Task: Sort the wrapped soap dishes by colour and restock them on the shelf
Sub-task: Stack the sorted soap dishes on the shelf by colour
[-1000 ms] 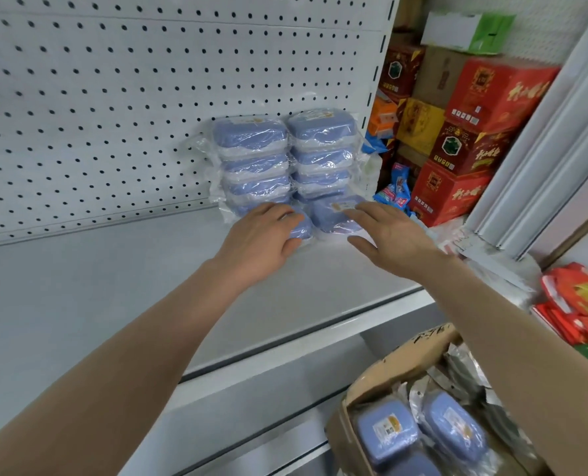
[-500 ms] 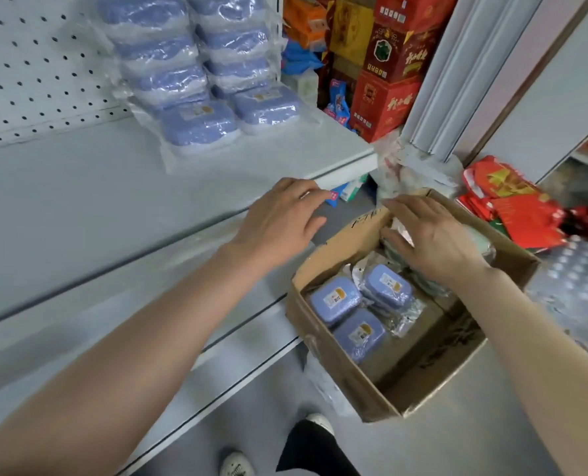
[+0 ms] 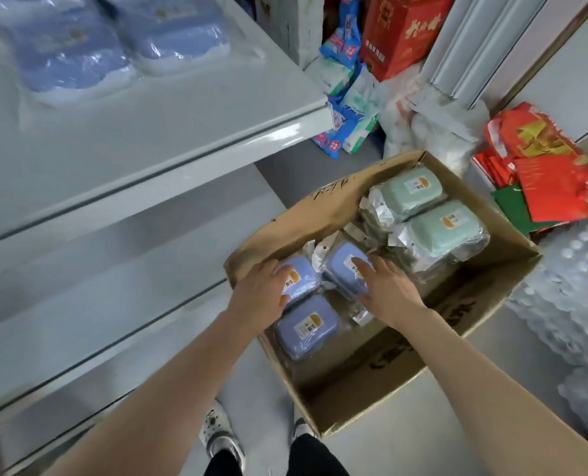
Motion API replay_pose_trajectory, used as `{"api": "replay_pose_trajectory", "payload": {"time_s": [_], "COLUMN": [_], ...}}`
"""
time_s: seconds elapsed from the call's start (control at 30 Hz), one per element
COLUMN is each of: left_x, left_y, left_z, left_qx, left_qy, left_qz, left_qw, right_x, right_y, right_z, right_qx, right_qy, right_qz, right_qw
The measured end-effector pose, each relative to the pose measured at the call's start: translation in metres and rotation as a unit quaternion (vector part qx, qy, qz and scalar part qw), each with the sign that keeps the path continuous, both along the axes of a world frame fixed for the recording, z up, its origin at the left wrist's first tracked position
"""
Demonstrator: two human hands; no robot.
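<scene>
Fingers [image 3: 363, 266] of the right hand [image 3: 387, 290] lie straight and a little spread, flat on top of a wrapped blue soap dish [image 3: 345, 261]. They touch its label but are not curled round it. The left hand [image 3: 261, 297] does much the same just beside it. Its fingers [image 3: 279, 271] drape loosely over the left end of a second blue dish [image 3: 303, 281], thumb by the near edge, with no real pinch that I can see. Both hands, then, are relaxed and holding nothing.

What the pick-up turns on, as I judge it, is that each dish sits directly under its own fingertips, and the two lie side by side, touching. The right-hand one has its long axis running roughly along the fingers and away from the wrist, so a grasp would close across its short width. The other is too covered to read its axis.

A third blue dish [image 3: 306, 326] lies back from the left fingertips, toward the wrist, slanted across. Two green dishes [image 3: 423, 207] sit beyond the right fingertips and off to the right, in the far corner of the cardboard box [image 3: 306, 214] and apart from the blue ones.

The shelf [image 3: 182, 146] is up and to the left of the left fingers — the left hand is nearer it — with blue dishes [image 3: 66, 53] on it already, blurred.
</scene>
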State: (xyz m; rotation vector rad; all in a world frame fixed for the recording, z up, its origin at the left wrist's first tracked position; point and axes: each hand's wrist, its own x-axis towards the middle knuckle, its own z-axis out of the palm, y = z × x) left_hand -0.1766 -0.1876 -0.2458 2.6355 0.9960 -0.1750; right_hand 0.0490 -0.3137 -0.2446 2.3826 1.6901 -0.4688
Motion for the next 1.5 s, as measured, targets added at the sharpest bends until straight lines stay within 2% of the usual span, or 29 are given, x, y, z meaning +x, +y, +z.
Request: {"api": "replay_pose_trajectory", "payload": {"time_s": [0.13,0.4,0.57,0.7,0.8,0.87,0.93,1.1,1.2,1.27,1.33,1.4,1.5], "left_x": [0.014,0.031,0.04,0.047,0.046,0.046,0.046,0.048,0.049,0.047,0.045,0.043,0.04], "left_y": [-0.006,-0.008,-0.007,-0.002,0.0,0.001,0.001,-0.003,-0.012,-0.017,-0.023,-0.03,-0.034], "left_z": [-0.021,-0.038,-0.05,-0.06,-0.063,-0.063,-0.06,-0.038,-0.025,-0.022,-0.028,-0.03,-0.024], "left_qx": [-0.029,-0.032,-0.009,0.01,0.026,0.027,0.026,0.069,0.1,0.08,0.066,0.043,-0.017], "left_qy": [0.042,0.116,0.132,0.13,0.127,0.115,0.097,0.036,0.035,0.064,0.127,0.16,0.157], "left_qz": [0.032,0.07,0.097,0.088,0.08,0.081,0.086,0.105,0.117,0.124,0.057,-0.012,0.027], "left_qw": [0.998,0.99,0.986,0.988,0.988,0.99,0.991,0.991,0.987,0.987,0.988,0.986,0.987], "right_x": [0.003,0.015,0.019,0.019,0.026,0.03,0.034,0.046,0.047,0.043,0.037,0.031,0.028], "right_y": [0.027,0.035,0.032,0.027,0.023,0.026,0.031,0.031,0.023,0.018,0.014,0.013,0.01], "right_z": [-0.032,-0.058,-0.059,-0.05,-0.037,-0.04,-0.045,-0.052,-0.05,-0.047,-0.045,-0.042,-0.048], "right_qx": [-0.068,-0.051,-0.014,-0.018,-0.058,-0.086,-0.123,-0.123,-0.08,-0.06,-0.035,-0.04,-0.062], "right_qy": [0.022,0.033,0.073,0.062,-0.035,-0.099,-0.13,-0.138,-0.119,-0.094,-0.057,-0.013,0.034], "right_qz": [-0.018,-0.083,-0.207,-0.125,0.0,0.135,0.218,0.266,0.226,0.151,0.047,-0.043,-0.066], "right_qw": [0.997,0.995,0.976,0.99,0.998,0.982,0.959,0.946,0.963,0.982,0.997,0.998,0.995]}}
